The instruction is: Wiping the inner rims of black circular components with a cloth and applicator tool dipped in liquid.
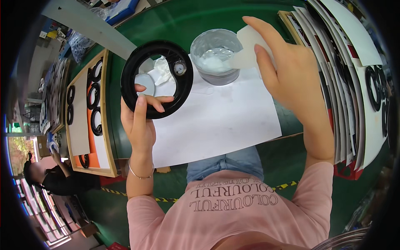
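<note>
My left hand (141, 121) grips a black ring (187, 85) by its lower left rim and holds it up over the white paper sheet (221, 125). A small round, shiny inset shows on the ring's right side. In my right hand (293, 73), a thin white flat piece (246, 52) is pinched between thumb and fingers. Its lower tip reaches over the right rim of a round metal tin (216, 79), near a whitish, glossy mass inside. Through and beside the ring, a crumpled white tissue (163, 71) and a round pale disc (146, 84) are partly visible.
On the left, a wooden-framed tray (106, 125) holds several black rings. Stacked boards (339, 83) stand at the right, with more rings on the outermost. A pale post (91, 27) slants behind the ring. Another person (62, 177) is at the far left.
</note>
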A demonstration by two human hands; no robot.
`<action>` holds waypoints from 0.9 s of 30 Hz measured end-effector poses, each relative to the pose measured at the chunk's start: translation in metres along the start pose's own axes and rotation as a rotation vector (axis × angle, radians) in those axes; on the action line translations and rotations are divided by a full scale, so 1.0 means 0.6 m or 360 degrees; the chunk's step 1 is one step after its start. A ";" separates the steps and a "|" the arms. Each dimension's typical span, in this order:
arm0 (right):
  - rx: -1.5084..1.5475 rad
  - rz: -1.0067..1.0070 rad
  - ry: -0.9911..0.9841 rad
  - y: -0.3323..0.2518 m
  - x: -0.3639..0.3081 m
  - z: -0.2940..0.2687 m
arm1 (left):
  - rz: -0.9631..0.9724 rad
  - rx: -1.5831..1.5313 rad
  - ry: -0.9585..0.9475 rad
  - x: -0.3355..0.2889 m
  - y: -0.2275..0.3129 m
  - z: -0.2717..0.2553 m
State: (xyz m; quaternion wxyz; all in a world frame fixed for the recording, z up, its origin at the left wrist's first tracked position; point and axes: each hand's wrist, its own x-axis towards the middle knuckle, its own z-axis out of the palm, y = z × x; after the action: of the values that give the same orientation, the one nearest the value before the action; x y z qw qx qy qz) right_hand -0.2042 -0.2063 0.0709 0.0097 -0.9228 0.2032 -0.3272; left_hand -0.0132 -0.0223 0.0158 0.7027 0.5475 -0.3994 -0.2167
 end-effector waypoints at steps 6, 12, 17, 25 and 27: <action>0.0225 0.0260 0.0014 -0.018 -0.007 0.017 | -0.0057 -0.0115 0.0007 0.003 -0.013 -0.013; 0.0654 0.0090 0.0488 0.018 -0.021 0.044 | -0.0195 -0.0259 0.0035 0.004 -0.013 -0.023; 0.0737 0.0022 0.0757 0.016 -0.093 0.073 | -0.0338 -0.0435 0.0032 0.012 -0.003 -0.024; 0.1201 -0.0248 0.0521 0.029 -0.120 0.074 | -0.0547 -0.0693 -0.0181 0.022 0.021 -0.023; 0.1198 -0.0241 0.0527 0.028 -0.123 0.072 | -0.0550 -0.0704 -0.0197 0.024 0.022 -0.022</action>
State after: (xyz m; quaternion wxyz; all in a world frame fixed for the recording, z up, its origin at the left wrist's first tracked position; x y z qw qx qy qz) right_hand -0.2362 -0.1987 -0.0097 0.2895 -0.8021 -0.0001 -0.5223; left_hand 0.0044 -0.0211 0.0316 0.7319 0.4267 -0.2854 -0.4482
